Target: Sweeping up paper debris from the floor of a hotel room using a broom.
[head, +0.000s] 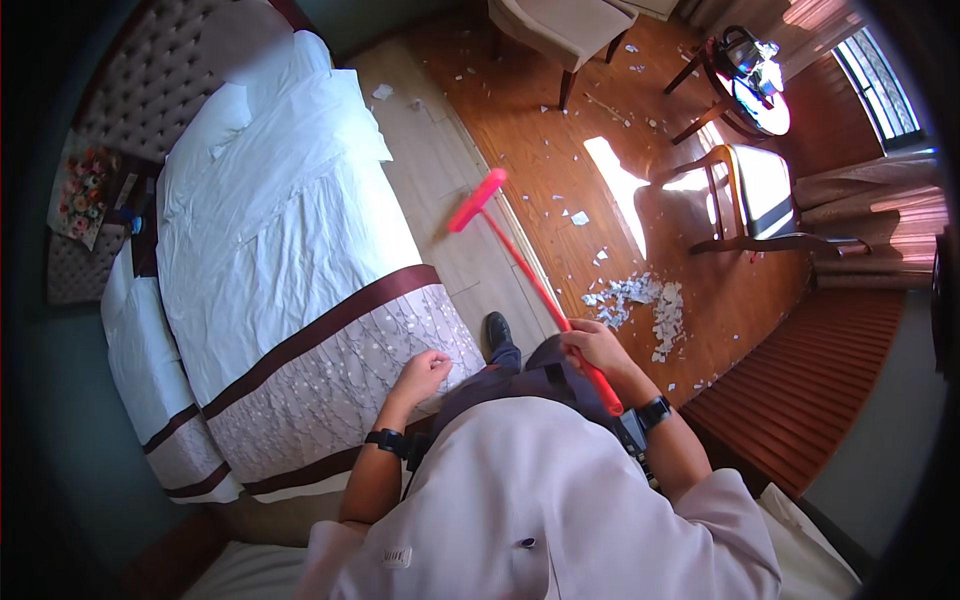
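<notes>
My right hand is closed around the handle of a red long-handled brush or broom. The tool's head points away from me, over the pale floor strip beside the bed. It cannot be told whether the head touches the floor. My left hand is held over the patterned foot end of the bed, its fingers loosely curled with nothing seen in them. Right of the handle, a heap of torn white scraps lies on the wooden floor, with more scraps scattered farther off.
A wooden chair with a light seat stands at the right, near pink curtains. Beyond it is a small round table with a kettle. An upholstered chair stands at the top. A ribbed wooden panel lies at the lower right.
</notes>
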The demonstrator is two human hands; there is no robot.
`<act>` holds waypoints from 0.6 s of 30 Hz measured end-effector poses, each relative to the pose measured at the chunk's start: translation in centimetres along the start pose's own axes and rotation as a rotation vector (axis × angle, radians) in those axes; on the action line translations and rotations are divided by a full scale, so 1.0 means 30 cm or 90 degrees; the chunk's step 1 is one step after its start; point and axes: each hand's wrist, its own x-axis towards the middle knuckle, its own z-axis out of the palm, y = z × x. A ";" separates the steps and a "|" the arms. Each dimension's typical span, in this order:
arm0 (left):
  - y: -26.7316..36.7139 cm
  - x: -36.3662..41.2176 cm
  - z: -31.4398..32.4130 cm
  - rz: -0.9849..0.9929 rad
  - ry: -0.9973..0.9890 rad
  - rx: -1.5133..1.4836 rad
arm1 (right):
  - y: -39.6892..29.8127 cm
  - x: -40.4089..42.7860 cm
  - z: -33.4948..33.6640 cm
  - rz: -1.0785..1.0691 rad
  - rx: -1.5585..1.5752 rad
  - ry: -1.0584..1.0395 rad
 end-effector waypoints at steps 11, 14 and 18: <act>-0.004 0.064 -0.098 -0.122 -0.013 -0.022 | -0.100 0.481 0.340 -0.129 -0.259 -0.242; 0.027 0.096 -0.132 -0.157 0.012 -0.055 | -0.221 0.592 0.440 0.085 -0.209 -0.293; 0.171 0.198 -0.158 -0.203 0.013 -0.074 | -0.312 0.845 0.264 -0.336 -0.403 -0.281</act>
